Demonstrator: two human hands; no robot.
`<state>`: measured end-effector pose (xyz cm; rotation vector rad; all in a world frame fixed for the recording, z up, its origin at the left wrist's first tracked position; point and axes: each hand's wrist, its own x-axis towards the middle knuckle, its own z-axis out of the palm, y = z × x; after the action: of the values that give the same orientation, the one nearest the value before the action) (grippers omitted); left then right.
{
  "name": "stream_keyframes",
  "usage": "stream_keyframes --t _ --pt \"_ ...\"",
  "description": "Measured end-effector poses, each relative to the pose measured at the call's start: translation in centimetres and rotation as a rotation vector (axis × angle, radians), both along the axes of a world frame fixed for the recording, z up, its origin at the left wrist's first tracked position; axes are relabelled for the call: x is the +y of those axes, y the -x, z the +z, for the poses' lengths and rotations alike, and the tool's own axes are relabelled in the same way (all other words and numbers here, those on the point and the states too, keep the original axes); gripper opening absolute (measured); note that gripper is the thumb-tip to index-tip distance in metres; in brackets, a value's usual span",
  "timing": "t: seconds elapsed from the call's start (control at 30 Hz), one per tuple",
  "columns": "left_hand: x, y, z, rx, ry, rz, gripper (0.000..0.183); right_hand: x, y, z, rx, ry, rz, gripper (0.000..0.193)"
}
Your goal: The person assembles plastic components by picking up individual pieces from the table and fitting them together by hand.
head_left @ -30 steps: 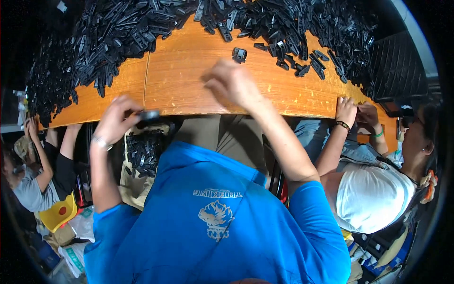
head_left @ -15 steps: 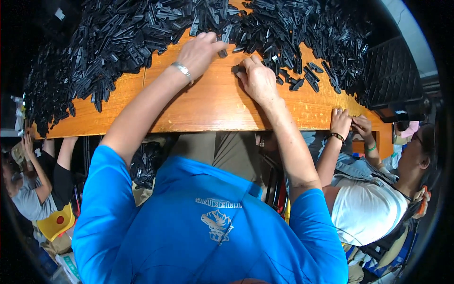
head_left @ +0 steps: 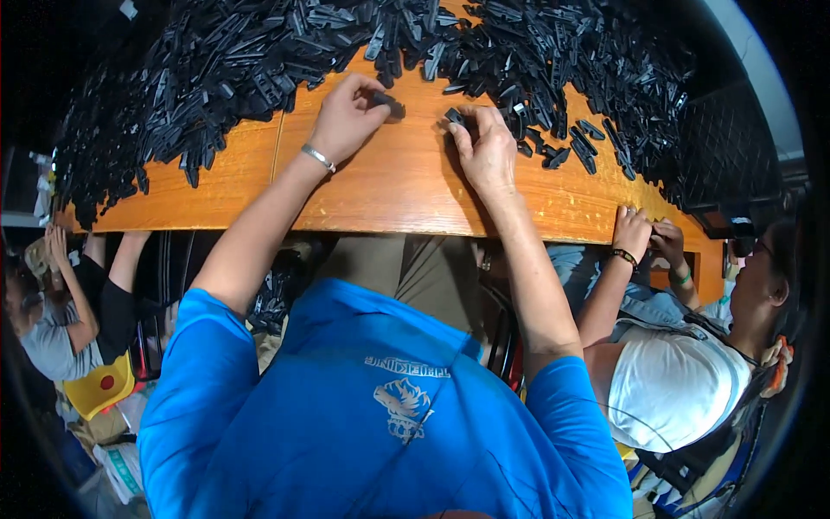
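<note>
Pinched between the thumb and fingers of my left hand (head_left: pixel 346 119) is a small black plastic piece (head_left: pixel 391 105), held just above the wooden table (head_left: pixel 380 186). My right hand (head_left: pixel 489 149) is closed on another dark plastic piece (head_left: pixel 454 116), mostly covered by its fingertips. A short gap separates the two held pieces. Beyond both hands spreads a large heap of narrow black plastic parts (head_left: pixel 259 65). Several loose parts (head_left: pixel 584 149) lie right of my right hand.
A black crate (head_left: pixel 731 147) stands at the table's right end. On the right, a co-worker in a white shirt (head_left: pixel 679 389) works with both hands at the table edge. Another person (head_left: pixel 65 333) sits at the far left near a yellow stool (head_left: pixel 102 387).
My left hand has drawn back from the heap, now with a black piece in its fingers. My right hand has shifted slightly and turned its piece. The view has tilted a little.
</note>
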<state>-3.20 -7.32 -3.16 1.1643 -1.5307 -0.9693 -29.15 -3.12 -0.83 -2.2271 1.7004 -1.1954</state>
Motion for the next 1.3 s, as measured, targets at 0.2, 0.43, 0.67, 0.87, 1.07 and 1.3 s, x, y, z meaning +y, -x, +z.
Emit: stream_keyframes --t 0.2,0.43,0.67,0.87,1.07,1.3 --pt "3.3 -2.3 -0.1 -0.441 0.214 0.093 0.020 0.7 -3.6 -0.1 0.046 -0.120 0.177 0.027" --pt "3.3 -3.1 -0.6 -0.468 0.179 0.095 0.020 -1.7 -5.8 -0.4 0.031 -0.138 0.265 0.027" --pt "3.5 -2.4 -0.6 -0.459 0.292 0.108 0.018 -3.2 -5.2 -0.9 0.069 -0.086 0.371 0.023" --pt "3.0 -3.5 -1.1 -0.426 0.275 0.077 0.017 -4.5 -7.8 -0.8 0.156 -0.070 0.505 0.020" --pt "11.2 -15.2 5.2 -0.707 -0.056 -0.326 0.016 2.3 -8.2 0.3 0.112 -0.227 0.646 0.020" --pt "9.4 -11.8 7.6 -0.807 0.133 -0.092 0.027 1.3 0.1 1.9 0.276 -0.103 0.054 0.031"
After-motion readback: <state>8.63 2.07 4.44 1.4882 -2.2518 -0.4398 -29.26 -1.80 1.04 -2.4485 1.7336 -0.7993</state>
